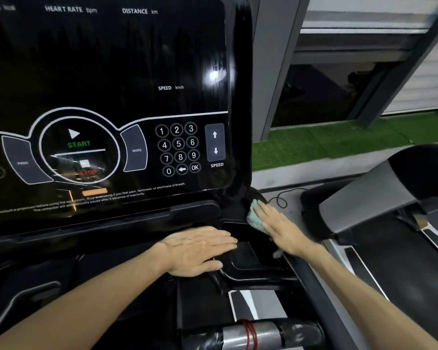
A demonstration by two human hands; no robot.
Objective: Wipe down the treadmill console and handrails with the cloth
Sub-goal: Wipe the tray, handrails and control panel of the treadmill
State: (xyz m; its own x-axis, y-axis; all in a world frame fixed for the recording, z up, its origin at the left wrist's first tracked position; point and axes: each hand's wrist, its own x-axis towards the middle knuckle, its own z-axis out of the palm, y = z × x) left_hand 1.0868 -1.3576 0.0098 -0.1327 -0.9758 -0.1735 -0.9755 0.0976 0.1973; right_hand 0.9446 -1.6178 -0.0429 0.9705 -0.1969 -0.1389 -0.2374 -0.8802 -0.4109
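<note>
The black treadmill console [106,72] fills the upper left, its dark screen showing START, MODE and a number keypad. My right hand [281,228] lies flat on a pale green cloth [253,212], pressing it against the console's lower right corner beside a black tray recess [240,231]. Most of the cloth is hidden under the fingers. My left hand [197,250] rests palm down, fingers together, on the black ledge below the screen and holds nothing. A handrail bar [250,334] with grey metal sensor bands and a red elastic runs along the bottom.
A second treadmill [379,210] with a grey and black upright stands close on the right. A thin black cord [281,199] loops on the grey surface between the two machines. Green artificial turf [326,142] and dark window frames lie behind.
</note>
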